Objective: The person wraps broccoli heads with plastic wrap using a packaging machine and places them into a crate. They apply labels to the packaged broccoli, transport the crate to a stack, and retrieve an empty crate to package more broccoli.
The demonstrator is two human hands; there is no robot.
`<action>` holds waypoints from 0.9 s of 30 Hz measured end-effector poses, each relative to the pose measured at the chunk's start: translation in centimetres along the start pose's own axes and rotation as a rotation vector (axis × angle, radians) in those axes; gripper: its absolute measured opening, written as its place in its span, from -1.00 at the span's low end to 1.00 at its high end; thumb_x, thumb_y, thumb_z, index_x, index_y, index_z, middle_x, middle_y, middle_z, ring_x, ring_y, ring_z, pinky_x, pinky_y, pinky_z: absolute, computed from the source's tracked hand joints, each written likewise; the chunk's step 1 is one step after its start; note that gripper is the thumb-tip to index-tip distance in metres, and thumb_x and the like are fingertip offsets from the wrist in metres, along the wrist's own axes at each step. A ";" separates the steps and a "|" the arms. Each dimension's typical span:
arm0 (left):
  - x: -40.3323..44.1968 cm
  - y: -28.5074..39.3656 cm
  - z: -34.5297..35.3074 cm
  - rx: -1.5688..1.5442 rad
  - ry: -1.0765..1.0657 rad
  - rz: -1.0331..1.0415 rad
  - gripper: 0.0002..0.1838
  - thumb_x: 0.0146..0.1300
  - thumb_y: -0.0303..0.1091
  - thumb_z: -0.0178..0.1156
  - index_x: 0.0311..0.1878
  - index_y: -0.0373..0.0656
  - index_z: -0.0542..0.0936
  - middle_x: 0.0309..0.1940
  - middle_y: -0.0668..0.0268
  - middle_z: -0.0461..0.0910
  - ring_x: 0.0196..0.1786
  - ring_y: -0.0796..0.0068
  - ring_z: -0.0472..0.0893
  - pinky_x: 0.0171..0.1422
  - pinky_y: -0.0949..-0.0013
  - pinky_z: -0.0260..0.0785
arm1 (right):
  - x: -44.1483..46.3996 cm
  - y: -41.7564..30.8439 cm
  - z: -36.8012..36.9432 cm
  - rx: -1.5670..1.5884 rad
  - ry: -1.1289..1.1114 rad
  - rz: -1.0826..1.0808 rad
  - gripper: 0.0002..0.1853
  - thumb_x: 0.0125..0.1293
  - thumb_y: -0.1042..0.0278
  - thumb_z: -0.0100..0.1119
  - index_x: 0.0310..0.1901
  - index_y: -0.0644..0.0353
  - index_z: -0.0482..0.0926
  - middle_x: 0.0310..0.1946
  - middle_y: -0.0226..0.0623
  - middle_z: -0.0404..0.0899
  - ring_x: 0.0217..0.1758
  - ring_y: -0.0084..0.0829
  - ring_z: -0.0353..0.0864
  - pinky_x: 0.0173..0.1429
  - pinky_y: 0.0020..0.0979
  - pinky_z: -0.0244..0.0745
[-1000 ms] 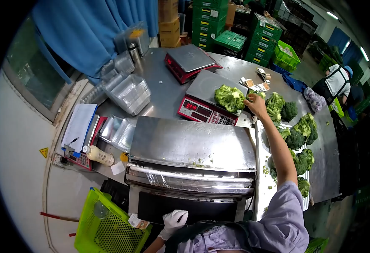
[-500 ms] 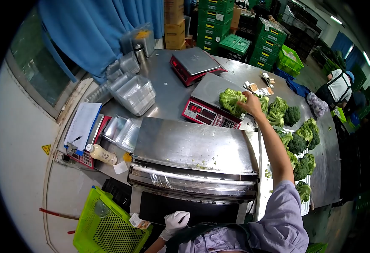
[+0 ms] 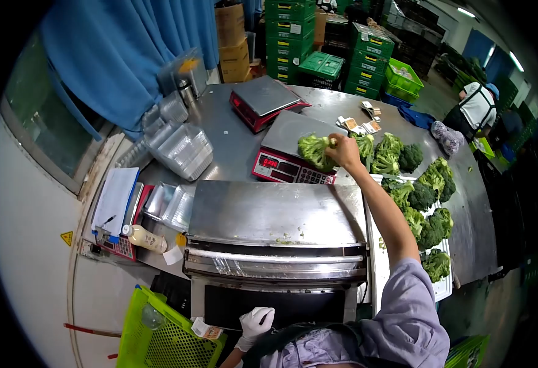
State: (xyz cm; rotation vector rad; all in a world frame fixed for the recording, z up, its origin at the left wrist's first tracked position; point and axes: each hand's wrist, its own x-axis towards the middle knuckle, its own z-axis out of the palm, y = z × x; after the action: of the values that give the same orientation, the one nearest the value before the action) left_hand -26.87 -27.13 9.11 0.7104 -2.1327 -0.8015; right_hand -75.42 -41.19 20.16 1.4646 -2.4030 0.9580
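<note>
A broccoli head (image 3: 313, 151) is at the front right of a red scale (image 3: 289, 145) with a grey plate. My right hand (image 3: 344, 152) grips it by the stem side, fingers closed round it. More broccoli (image 3: 431, 197) stands to the right, some of it on white trays. My left hand (image 3: 257, 321), in a white glove, is curled at the front edge of the metal wrapping machine (image 3: 275, 211); whether anything is inside its fingers is hidden.
Clear plastic trays (image 3: 181, 147), a second scale (image 3: 264, 100), a bottle (image 3: 145, 238) and a clipboard (image 3: 114, 202) lie leftward. A green basket (image 3: 170, 340) is below. Labels (image 3: 361, 126) lie behind the broccoli. A person (image 3: 479, 107) bends at the far right.
My right hand has moved left from the broccoli's right side and closed on it. The display reading has changed. My left hand stays about where it was, and the view has shifted slightly.
</note>
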 end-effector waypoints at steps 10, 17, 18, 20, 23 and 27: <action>-1.0 -0.5 0.4 -0.101 -0.046 -0.141 -0.95 0.02 -0.53 0.24 -0.42 -0.16 0.61 -0.51 0.26 0.60 -0.49 0.32 0.61 -0.44 0.41 0.43 | -13.6 -12.1 -1.1 0.206 0.075 -0.342 -0.65 -0.10 0.27 0.30 -0.18 0.03 0.54 -0.44 -0.22 0.54 -0.25 -0.20 0.54 -0.28 -0.25 0.53; -0.5 0.6 0.4 -0.134 -0.072 -0.124 -0.97 0.11 -0.56 0.17 -0.38 -0.26 0.59 -0.47 0.23 0.58 -0.66 0.54 0.50 -0.58 0.53 0.32 | -20.0 -12.1 -5.8 0.178 0.168 -0.359 -0.61 -0.11 0.35 0.37 -0.19 0.14 0.48 -0.11 -0.26 0.51 -0.01 -0.20 0.45 -0.07 -0.29 0.48; -0.7 0.4 0.6 -0.155 -0.062 -0.146 -0.96 0.13 -0.54 0.17 -0.37 -0.28 0.59 -0.45 0.23 0.59 -0.65 0.57 0.50 -0.60 0.56 0.32 | -21.6 -11.0 -6.9 0.208 0.148 -0.305 -0.68 -0.09 0.36 0.36 -0.26 0.15 0.50 -0.15 -0.29 0.53 -0.05 -0.23 0.47 -0.12 -0.30 0.49; -0.9 0.3 0.9 -0.145 -0.091 -0.153 -0.94 0.15 -0.53 0.14 -0.37 -0.29 0.58 -0.44 0.24 0.58 -0.66 0.61 0.47 -0.60 0.58 0.28 | -27.3 -7.4 -11.1 0.261 0.113 -0.045 -0.80 -0.02 0.35 0.36 -0.40 0.18 0.54 -0.32 -0.37 0.59 -0.22 -0.31 0.53 -0.28 -0.36 0.51; -0.8 0.4 0.7 -0.132 -0.088 -0.182 -0.93 0.16 -0.55 0.11 -0.37 -0.28 0.58 -0.43 0.27 0.56 -0.67 0.64 0.43 -0.60 0.60 0.21 | -33.3 -2.7 -15.3 0.120 0.211 0.245 -0.80 0.10 0.17 0.29 -0.44 0.11 0.58 -0.55 -0.34 0.58 -0.39 -0.27 0.54 -0.37 -0.29 0.45; -0.7 0.6 0.8 -0.073 -0.108 -0.182 -0.94 0.16 -0.55 0.12 -0.35 -0.26 0.58 -0.45 0.30 0.55 -0.67 0.66 0.40 -0.60 0.59 0.17 | -41.5 3.6 -20.9 -0.205 0.053 0.765 -0.66 0.11 0.01 0.25 -0.29 0.14 0.62 -0.48 -0.19 0.61 -0.37 -0.21 0.60 -0.29 -0.25 0.48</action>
State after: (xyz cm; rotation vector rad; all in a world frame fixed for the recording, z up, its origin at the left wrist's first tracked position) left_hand -27.19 -25.97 8.83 0.8489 -2.1435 -1.0307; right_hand -61.30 3.07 16.15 0.4200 -2.9497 0.8024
